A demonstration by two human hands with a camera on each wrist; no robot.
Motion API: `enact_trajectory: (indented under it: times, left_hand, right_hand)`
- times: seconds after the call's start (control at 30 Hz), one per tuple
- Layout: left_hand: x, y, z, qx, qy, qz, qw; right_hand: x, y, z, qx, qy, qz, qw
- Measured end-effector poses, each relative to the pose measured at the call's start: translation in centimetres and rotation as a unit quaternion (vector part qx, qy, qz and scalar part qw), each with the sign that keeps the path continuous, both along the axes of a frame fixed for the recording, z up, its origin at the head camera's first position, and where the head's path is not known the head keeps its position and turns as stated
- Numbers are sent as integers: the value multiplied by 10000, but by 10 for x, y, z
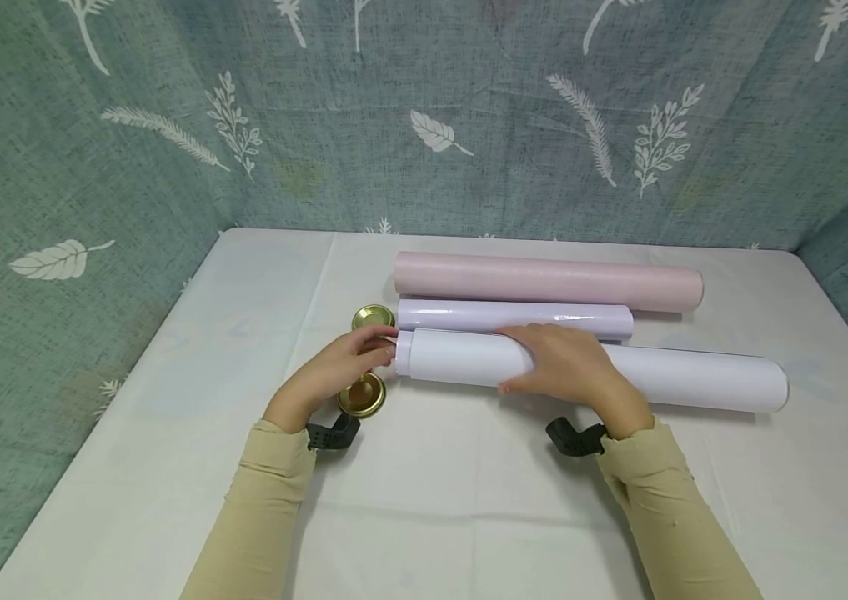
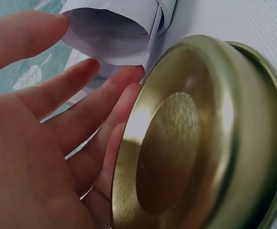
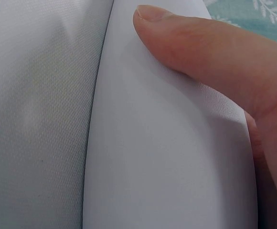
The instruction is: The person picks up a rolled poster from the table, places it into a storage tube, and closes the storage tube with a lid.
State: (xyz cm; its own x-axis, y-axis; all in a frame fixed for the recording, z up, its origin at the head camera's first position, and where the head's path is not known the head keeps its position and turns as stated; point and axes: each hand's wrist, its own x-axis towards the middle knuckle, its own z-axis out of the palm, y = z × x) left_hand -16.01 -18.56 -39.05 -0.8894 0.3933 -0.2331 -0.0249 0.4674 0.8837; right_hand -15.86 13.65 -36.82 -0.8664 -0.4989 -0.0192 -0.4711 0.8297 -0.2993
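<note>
A long white paper roll (image 1: 694, 377) lies crosswise on the table, with a narrow pale-lavender end (image 1: 403, 353) jutting from its left side. My right hand (image 1: 566, 362) grips the white roll near its middle, the thumb (image 3: 191, 43) along the near side and the fingers over the far side, mostly hidden. At the roll's left end is my left hand (image 1: 337, 367). Its fingers are spread and fairly straight, their tips touching or close to the rim of the hollow end (image 2: 112, 33). Beside that hand lies a gold-coloured lid (image 1: 362, 395).
Behind the white roll lie a shorter glossy lavender roll (image 1: 514, 316) and a pink roll (image 1: 544, 281), roughly parallel. Another gold lid (image 1: 373, 317) sits by the lavender roll's left end. A white cloth (image 1: 424, 517) covers the table, and patterned green fabric (image 1: 424, 125) hangs behind it.
</note>
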Motion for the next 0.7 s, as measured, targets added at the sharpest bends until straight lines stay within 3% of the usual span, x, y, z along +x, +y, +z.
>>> enact_trajectory:
  times: [0.1, 0.33, 0.43, 0.7]
  left_hand:
    - [0, 1, 3, -5, -17, -32, 10000]
    - [10, 10, 27, -18, -89, -109, 9999]
    - [12, 11, 29, -26, -92, -119, 9999]
    - [2, 3, 3, 46, -53, -134, 9999]
  right_hand:
    - [0, 1, 0, -25, 5, 1, 10000]
    - [0, 0, 2, -20, -3, 3, 10000]
    - [0, 0, 1, -25, 9, 9, 10000]
    - [0, 0, 0, -59, 49, 47, 10000]
